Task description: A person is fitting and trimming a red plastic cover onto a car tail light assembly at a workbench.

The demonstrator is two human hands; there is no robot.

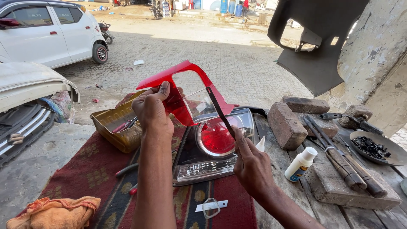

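Note:
My left hand (151, 108) holds up a red plastic lens frame (183, 72) with an open window in its middle. Thumb on the near face, it grips the frame's left leg. My right hand (252, 165) holds a thin dark blade (219, 111) like a hacksaw blade, its upper end resting against the frame's right edge. Below both hands a car tail light (212, 144) with a round red lens and clear housing lies on a red patterned cloth (93, 169).
A yellow tin (114, 125) with tools sits to the left. Bricks (286, 125), a white glue bottle (300, 164), long-handled tools (341, 159) and a dish of dark bits (373, 148) lie at right. A black bumper part (318, 38) hangs above. An orange rag (51, 212) lies near left.

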